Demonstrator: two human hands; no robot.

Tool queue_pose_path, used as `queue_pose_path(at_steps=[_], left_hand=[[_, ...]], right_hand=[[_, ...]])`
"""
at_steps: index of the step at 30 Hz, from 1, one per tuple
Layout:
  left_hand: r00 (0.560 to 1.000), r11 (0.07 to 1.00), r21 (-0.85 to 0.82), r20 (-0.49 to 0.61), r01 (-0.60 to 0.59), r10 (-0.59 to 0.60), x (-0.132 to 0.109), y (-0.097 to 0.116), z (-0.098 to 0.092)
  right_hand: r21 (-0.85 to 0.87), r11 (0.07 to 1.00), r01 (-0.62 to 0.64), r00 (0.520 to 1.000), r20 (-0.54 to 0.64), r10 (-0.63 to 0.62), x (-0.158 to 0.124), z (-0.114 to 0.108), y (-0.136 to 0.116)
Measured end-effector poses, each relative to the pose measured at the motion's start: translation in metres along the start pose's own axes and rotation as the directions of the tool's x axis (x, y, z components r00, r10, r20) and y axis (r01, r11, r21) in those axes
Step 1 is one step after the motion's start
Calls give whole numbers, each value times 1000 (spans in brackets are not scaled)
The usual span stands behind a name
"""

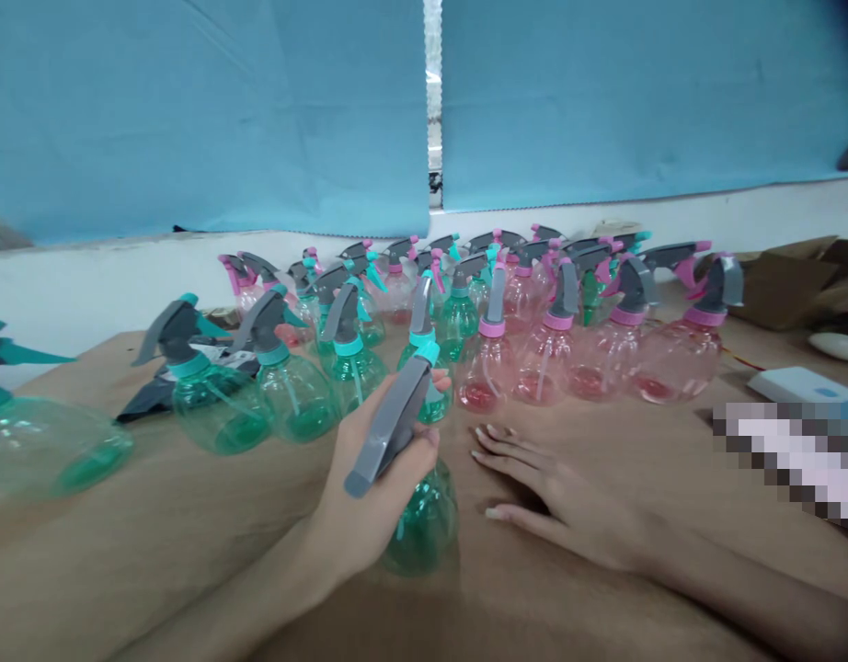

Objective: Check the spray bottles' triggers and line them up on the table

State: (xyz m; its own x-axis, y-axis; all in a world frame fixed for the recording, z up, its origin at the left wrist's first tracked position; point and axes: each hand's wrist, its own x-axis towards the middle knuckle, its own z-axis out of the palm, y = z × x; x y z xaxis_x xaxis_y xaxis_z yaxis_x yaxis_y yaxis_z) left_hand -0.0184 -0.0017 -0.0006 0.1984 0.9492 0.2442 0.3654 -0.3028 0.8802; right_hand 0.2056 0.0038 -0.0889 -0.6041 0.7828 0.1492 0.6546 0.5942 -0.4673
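Note:
My left hand [369, 487] is wrapped round the neck of a green spray bottle [424, 524] with a grey trigger head [393, 418] and a turquoise nozzle. The bottle is upright, close to me, and the hand hides its collar and trigger. To its right, my right hand [558, 492] lies palm down on the wooden table [534, 598], fingers stretched out, holding nothing. Beyond its fingertips stands a pink spray bottle [483, 368] with a pink collar. Left of my left hand are more green spray bottles [296, 395], all with grey heads.
Several pink and green spray bottles stand in crowded rows at the back. At the right are a cardboard box [775, 280], a white device [807, 386] and a pixelated patch. A black plastic bag [152, 395] lies behind the left bottles. Blue sheets [210, 110] cover the wall.

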Motion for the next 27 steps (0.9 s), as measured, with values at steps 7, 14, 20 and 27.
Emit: queue_pose_path(at_steps=[7,14,20,27], left_hand=[[999,1000,0,30,-22,22,0,9,-5],[999,1000,30,49,7,-9,3,20,-7],[999,998,62,34,-17,15,2,12,-7],[1000,997,74,-26,13,-12,2,1,0]], right_hand=[[15,1000,2,1000,-5,-2,0,1,2],[14,1000,-2,1000,-5,2,-1,2,2],[22,1000,3,1000,-8,-3,-1,2,2],[25,1000,-1,1000,-8,1,0,0,1]])
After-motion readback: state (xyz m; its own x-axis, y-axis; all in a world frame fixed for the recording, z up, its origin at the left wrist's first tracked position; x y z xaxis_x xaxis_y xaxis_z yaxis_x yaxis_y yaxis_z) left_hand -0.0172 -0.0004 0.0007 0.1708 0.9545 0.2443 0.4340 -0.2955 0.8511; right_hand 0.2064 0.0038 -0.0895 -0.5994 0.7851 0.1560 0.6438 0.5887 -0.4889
